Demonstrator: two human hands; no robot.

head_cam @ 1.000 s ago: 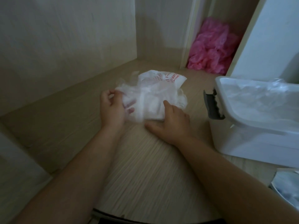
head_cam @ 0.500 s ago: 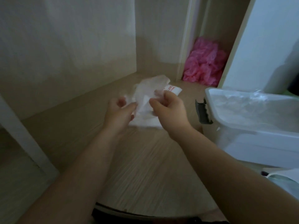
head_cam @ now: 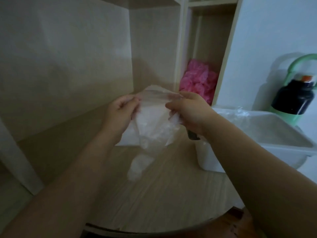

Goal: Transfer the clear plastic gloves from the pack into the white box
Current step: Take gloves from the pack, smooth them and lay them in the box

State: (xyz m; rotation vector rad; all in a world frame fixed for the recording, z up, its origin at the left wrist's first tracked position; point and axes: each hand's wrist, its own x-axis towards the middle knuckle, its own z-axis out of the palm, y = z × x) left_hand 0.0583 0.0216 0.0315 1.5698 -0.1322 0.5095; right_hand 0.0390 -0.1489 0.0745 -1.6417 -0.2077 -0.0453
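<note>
Presently both hands hold the thin clear plastic glove pack (head_cam: 151, 121) aloft over the pale wood-grain desk (head_cam: 163, 194): left hand (head_cam: 120, 114) pinched on its upper left edge, right hand (head_cam: 187, 112) pinched on the upper right. I judge this spreads the mouth for access. Pack hangs long axis near vertical, mouth up, crumpled clear gloves (head_cam: 139, 166) trailing from the bottom toward the desk. Open white plastic box (head_cam: 267, 148) sits just right, some clear film already inside.
</note>
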